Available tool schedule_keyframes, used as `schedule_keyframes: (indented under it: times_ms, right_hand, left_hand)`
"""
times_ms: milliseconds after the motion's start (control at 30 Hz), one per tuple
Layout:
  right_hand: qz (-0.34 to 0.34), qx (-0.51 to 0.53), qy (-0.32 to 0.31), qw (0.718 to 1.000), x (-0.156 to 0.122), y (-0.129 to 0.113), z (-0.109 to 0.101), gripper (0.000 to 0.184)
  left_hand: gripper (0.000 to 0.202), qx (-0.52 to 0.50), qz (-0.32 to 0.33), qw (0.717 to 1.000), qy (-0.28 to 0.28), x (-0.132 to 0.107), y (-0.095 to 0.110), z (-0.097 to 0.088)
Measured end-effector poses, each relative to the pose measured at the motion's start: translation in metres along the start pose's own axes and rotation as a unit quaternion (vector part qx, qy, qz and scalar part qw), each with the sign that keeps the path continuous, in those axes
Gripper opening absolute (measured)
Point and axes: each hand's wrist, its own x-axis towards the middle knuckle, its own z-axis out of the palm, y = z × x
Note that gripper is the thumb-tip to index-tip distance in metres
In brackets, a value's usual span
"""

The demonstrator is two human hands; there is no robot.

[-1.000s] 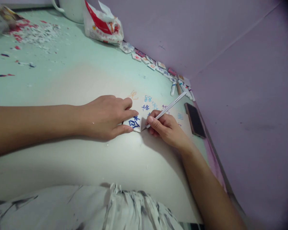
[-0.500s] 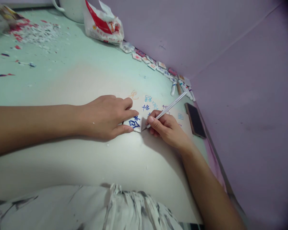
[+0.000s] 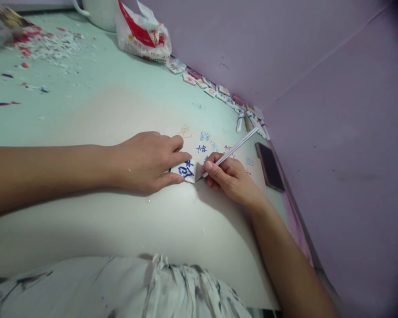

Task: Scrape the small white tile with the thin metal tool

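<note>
A small white block [image 3: 183,171] with a dark blue character drawn on top lies flat on the table, like a rubber carving block. My left hand [image 3: 147,162] grips it, thumb along the near edge and fingers on the far side. In my right hand [image 3: 227,174] is a slim silver craft knife [image 3: 237,145], held like a pen and slanting up to the right. Its dark pointed tip is at the block's right corner; whether it cuts in cannot be made out. Part of the block is hidden under my left fingers.
Handwritten characters [image 3: 204,137] in several colours mark the tabletop beyond my hands. A phone [image 3: 270,167] lies right, near markers [image 3: 257,123]. Lettered blocks [image 3: 209,92] line the purple wall. Farther back are a plastic bag [image 3: 144,37], a white mug [image 3: 101,13] and red-and-white shavings [image 3: 55,46].
</note>
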Motion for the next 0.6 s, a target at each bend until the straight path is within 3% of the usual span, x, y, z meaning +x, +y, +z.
schedule_keyframes:
  times_ms: [600]
  right_hand:
    - [-0.002,0.001,0.001,1.000,-0.0004,-0.0002,0.0004,0.055]
  left_hand:
    - [0.048,-0.004,-0.003,1.000,-0.005,0.0000,-0.0002,-0.0005]
